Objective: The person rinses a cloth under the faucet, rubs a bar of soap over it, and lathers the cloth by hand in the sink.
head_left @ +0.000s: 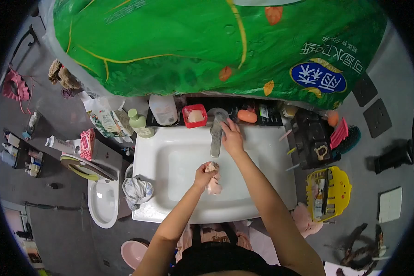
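Under the tip of the metal faucet (215, 145), my left hand (201, 177) is closed on a bunched, pale pink cloth (214, 186). The cloth hangs over the basin of the white sink (145, 184). Up at the faucet's base, my right hand (233, 138) has its fingers bent against the right side of the faucet and grips it there. Whether water is running cannot be made out.
Behind the sink stand a green bottle (140, 124), a white jug (163, 110), a red soap dish (194, 116) and an orange soap bar (247, 116). A large green plastic package (170, 46) spans the far side. A yellow basket (340, 193) is at right, a toilet (103, 202) at left.
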`<state>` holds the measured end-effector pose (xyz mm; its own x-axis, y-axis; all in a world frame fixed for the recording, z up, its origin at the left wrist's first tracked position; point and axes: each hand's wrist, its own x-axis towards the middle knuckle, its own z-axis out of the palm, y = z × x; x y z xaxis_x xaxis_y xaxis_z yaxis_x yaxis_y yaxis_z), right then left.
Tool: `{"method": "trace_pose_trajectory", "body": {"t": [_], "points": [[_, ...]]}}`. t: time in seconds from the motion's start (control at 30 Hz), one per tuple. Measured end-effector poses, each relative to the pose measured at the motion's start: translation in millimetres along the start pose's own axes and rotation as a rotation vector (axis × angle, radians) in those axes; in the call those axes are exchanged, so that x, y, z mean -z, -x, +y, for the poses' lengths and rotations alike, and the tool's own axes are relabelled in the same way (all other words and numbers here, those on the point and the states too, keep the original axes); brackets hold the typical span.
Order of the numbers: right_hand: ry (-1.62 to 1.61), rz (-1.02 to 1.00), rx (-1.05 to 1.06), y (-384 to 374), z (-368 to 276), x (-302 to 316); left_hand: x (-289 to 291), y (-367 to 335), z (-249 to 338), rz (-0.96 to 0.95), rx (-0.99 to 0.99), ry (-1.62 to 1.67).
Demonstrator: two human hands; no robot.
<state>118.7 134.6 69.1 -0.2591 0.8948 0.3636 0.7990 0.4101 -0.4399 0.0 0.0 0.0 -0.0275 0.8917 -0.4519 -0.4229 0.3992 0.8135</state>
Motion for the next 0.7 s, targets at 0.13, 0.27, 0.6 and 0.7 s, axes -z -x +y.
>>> {"method": "trace_pose_trajectory", "body": {"t": [0.13, 0.27, 0.6, 0.7], "points": [[-0.004, 0.065, 0.181, -17, 12, -9, -19, -14, -7, 0.072, -0.042, -0.004], [-0.045, -0.016, 0.251, -28, 25, 1, -29, -27, -10, 0.137, -0.075, -0.021], [-0.011, -0.107, 0.262, -37, 23, 14, -37, -34, -7, 0.168, -0.135, -0.006], [0.009, -0.019, 0.278, -34, 21, 20, -36, -36, -6, 0.135, -0.114, -0.024]]}}
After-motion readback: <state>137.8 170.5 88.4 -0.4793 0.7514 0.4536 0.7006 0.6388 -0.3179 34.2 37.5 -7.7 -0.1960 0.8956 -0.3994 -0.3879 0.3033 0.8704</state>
